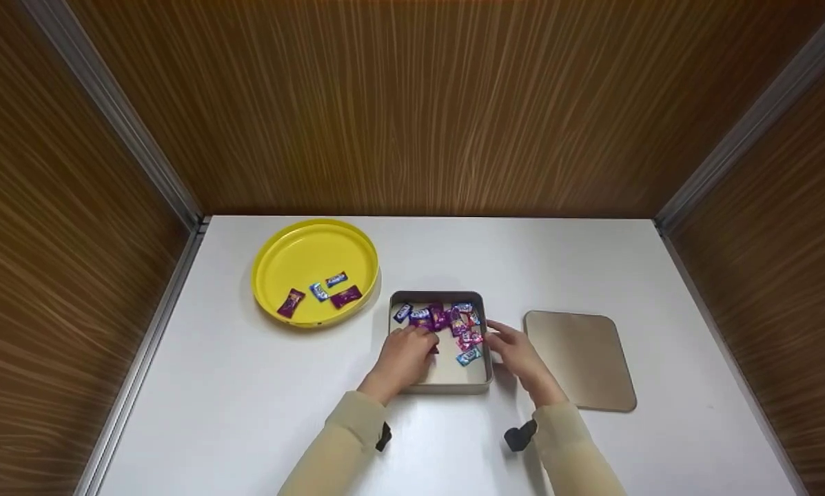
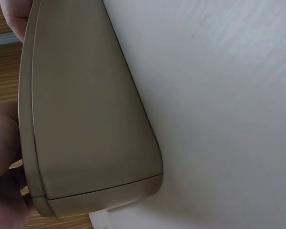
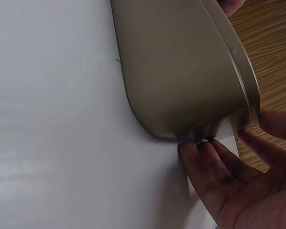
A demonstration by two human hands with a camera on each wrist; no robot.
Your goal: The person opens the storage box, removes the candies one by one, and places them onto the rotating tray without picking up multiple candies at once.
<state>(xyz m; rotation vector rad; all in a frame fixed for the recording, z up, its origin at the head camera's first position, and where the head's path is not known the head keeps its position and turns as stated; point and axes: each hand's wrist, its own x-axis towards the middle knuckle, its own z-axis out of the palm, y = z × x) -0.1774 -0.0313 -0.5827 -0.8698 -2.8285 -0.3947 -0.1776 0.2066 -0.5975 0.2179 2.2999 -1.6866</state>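
Note:
A square metal tin (image 1: pixel 446 389) holds several wrapped candies (image 1: pixel 440 317), purple, blue and pink, mostly toward its far and right sides. My left hand (image 1: pixel 405 355) reaches over the near left part of the tin, fingers bent down among the candies. A dark purple wrapper (image 1: pixel 435 350) shows by its thumb; I cannot tell whether it is pinched. At the tin's right wall, my right hand (image 1: pixel 519 351) rests its fingertips. The right wrist view shows its fairly straight fingers (image 3: pixel 205 176) low against the corner. In the left wrist view the tin wall (image 2: pixel 86 105) hides the left fingertips.
At the back left of the white table (image 1: pixel 247 413) stands a round yellow tray (image 1: pixel 295 255) with two purple candies (image 1: pixel 347 297) and two blue ones (image 1: pixel 320 292). A flat tan lid (image 1: pixel 581 362) lies right of the tin. Wood-grain panels (image 1: pixel 426 110) enclose the table.

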